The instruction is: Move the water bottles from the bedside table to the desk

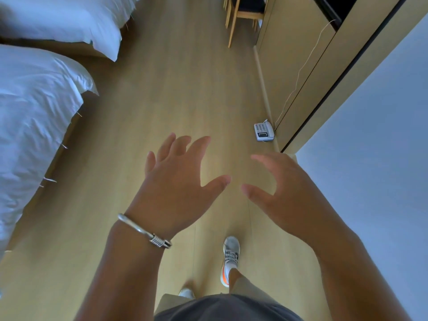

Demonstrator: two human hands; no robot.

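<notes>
Left hand [176, 181] centre frame, fingers spread, holding nothing, right hand [284, 193] beside it, fingers spread and lightly curled, holding nothing, bottles not in view, phone [263, 131] on floor [162, 100] right of centre, beds [34, 112] upper left

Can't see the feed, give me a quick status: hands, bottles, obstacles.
Left hand and right hand open, empty. No bottles in view. Telephone on floor ahead right.

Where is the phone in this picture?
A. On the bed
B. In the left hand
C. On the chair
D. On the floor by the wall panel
D: the phone lies on the wooden floor beside the wall panel, apart from both empty hands.
</notes>
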